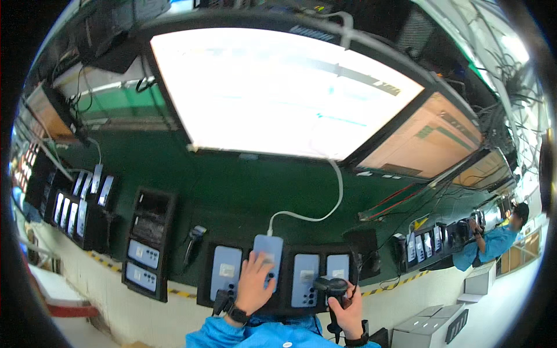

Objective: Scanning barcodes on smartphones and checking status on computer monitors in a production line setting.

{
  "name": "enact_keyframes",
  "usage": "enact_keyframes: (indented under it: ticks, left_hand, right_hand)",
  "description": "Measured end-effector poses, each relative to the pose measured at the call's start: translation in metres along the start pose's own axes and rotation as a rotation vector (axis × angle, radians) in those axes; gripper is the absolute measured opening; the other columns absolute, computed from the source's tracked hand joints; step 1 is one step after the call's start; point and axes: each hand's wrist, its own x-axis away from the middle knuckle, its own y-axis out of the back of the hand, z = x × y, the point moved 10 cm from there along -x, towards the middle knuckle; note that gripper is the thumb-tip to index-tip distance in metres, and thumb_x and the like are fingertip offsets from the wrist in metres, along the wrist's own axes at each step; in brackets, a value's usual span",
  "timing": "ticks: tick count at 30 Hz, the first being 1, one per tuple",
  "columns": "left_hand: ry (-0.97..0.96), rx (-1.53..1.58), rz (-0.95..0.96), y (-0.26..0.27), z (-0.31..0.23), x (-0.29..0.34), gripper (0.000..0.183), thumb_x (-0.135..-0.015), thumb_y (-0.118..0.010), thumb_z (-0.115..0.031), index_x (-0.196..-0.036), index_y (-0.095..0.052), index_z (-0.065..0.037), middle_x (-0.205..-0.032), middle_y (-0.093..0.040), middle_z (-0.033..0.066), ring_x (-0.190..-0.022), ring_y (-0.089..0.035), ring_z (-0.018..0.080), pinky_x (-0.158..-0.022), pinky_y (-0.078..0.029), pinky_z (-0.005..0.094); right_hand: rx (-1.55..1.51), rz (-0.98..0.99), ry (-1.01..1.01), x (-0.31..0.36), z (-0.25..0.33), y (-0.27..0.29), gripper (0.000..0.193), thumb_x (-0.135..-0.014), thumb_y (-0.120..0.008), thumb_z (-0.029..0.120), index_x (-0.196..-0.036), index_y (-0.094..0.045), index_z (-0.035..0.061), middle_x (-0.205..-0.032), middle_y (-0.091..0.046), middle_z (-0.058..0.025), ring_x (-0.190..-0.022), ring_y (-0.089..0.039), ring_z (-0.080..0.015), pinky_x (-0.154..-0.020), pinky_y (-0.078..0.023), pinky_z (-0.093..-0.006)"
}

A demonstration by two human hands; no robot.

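A blue-grey smartphone (268,246) lies back up, with a white cable plugged into its far end. My left hand (254,285) rests across the back of this phone, fingers stretched out and apart; whether it grips an edge is hard to see. A black handheld barcode scanner (331,286) is in my right hand (348,313), the fingers wrapped round its handle. The scanner head is over the front part of a black tray (287,267). On that tray, further blue-grey phones lie to the left (226,264) and right (305,278) of the cabled phone.
A large lit monitor (278,93) stands behind the green bench top (220,180). Left of my tray are a second black tray (152,217) with two phones and a dark handheld device (194,240). More phones stand in racks at both sides. A co-worker (493,240) in blue works at far right.
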Motion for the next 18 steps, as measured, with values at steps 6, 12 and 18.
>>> enact_keyframes:
  ticks: [6,12,18]
  left_hand:
    - [0.134,0.259,0.219,-0.069,-0.010,0.024,0.039,-0.085,-0.062,-0.017,-0.121,-0.056,-0.004,-0.124,-0.056,0.0268,-0.080,-0.065,0.0410,-0.068,-0.053,0.0455]
    - [-0.002,0.053,0.156,-0.101,-0.031,0.027,0.052,-0.078,-0.068,-0.021,-0.125,-0.052,-0.005,-0.127,-0.051,0.0296,-0.096,-0.060,0.0459,-0.082,-0.051,0.0470]
    - [0.146,0.257,-0.109,-0.089,-0.016,0.007,0.042,-0.075,-0.072,-0.016,-0.112,-0.055,-0.002,-0.104,-0.061,0.0178,-0.087,-0.062,0.0312,-0.073,-0.049,0.0384]
  right_hand:
    - [0.096,-0.048,0.079,-0.085,-0.027,0.076,0.041,-0.077,-0.076,0.003,-0.094,-0.039,0.0048,-0.086,-0.049,-0.0054,-0.068,-0.056,-0.0112,-0.059,-0.052,-0.0284]
    - [0.412,-0.357,0.251,-0.155,-0.120,0.137,0.024,-0.080,-0.072,0.009,-0.091,-0.052,0.0033,-0.086,-0.060,-0.0075,-0.078,-0.059,-0.0155,-0.068,-0.049,-0.0307]
    - [0.401,-0.347,0.302,-0.186,-0.233,0.102,0.047,-0.077,-0.076,0.015,-0.114,-0.051,-0.0006,-0.108,-0.059,-0.0155,-0.104,-0.056,-0.0259,-0.091,-0.045,-0.0373]
